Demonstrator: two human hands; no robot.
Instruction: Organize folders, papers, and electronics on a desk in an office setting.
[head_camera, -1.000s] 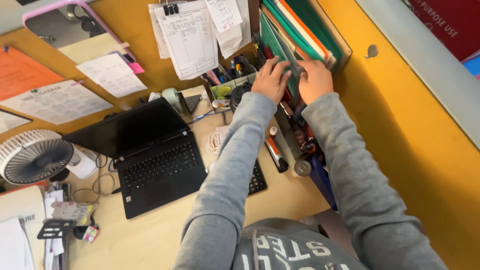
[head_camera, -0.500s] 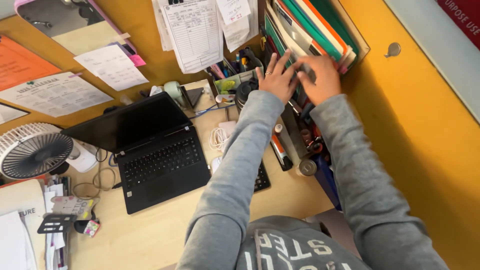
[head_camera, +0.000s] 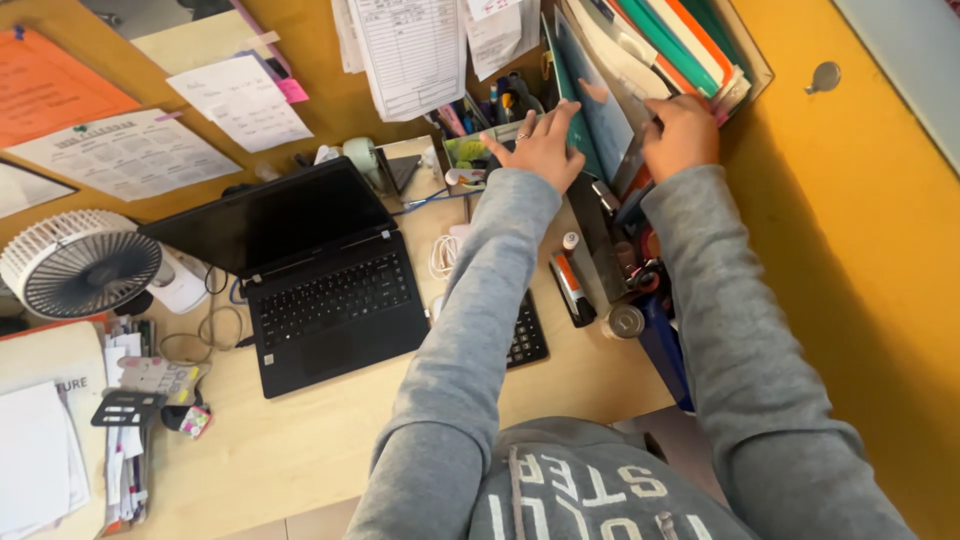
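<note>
My left hand (head_camera: 541, 146), a ring on one finger, presses flat with spread fingers against a teal folder (head_camera: 596, 110) and tilts it leftward. My right hand (head_camera: 683, 134) pinches the edges of the folders just to its right, holding a gap apart between them. Both reach into a row of upright folders (head_camera: 680, 45), green, orange and white, standing in a file holder at the desk's far right corner. Grey sleeves cover both arms.
A black laptop (head_camera: 310, 270) lies open at centre-left, with a small white fan (head_camera: 75, 270) further left. A pen organiser (head_camera: 470, 130), markers (head_camera: 572, 280) and small bottles crowd the desk below the folders. Papers (head_camera: 412, 50) hang on the orange wall. Paper stacks (head_camera: 45, 450) sit lower left.
My left hand has pushed the teal folder leftward, opening a wider gap in the row. My right hand has shifted right along the folder edges. The view has moved slightly.
</note>
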